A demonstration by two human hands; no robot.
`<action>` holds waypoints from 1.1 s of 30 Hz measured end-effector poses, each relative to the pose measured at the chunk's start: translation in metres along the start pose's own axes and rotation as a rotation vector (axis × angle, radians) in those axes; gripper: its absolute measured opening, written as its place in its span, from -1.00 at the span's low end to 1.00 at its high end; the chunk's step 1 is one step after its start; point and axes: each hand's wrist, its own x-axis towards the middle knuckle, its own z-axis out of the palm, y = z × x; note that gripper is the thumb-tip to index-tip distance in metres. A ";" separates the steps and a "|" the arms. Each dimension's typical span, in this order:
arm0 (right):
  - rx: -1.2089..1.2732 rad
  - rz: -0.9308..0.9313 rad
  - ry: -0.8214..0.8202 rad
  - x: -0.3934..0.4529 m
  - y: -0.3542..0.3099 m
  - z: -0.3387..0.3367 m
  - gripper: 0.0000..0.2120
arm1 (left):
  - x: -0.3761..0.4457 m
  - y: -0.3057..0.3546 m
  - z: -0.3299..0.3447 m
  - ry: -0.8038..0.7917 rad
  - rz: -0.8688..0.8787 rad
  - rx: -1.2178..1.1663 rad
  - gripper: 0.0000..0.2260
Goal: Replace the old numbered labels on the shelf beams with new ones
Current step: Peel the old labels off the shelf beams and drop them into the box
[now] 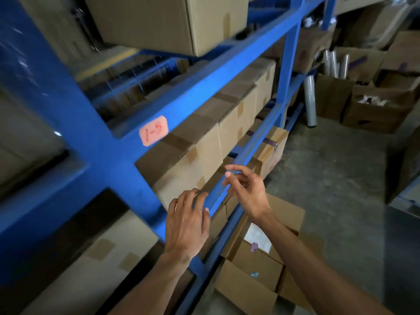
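A pink label [154, 131] with "1-5" handwritten in red is stuck on the upper blue shelf beam [204, 87], close to the upright post [95, 142]. Below it runs the lower blue beam [256, 142], and I see no label on the part that shows. My left hand [187, 220] lies with its fingers spread flat on that lower beam near the post. My right hand [246, 189] hovers just right of it at the beam, fingers loosely bent, with nothing visible between them.
Taped cardboard boxes [218, 133] fill the shelf between the two beams, and a large box [163, 21] sits above. Open boxes [256, 264] stand on the concrete floor below my arms. Rolls of stretch film [310, 101] and more boxes [375, 105] stand at the right.
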 end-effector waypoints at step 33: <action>-0.162 -0.140 0.168 0.039 -0.133 0.110 -0.96 | 0.034 -0.059 -0.162 0.279 -0.059 0.799 -0.32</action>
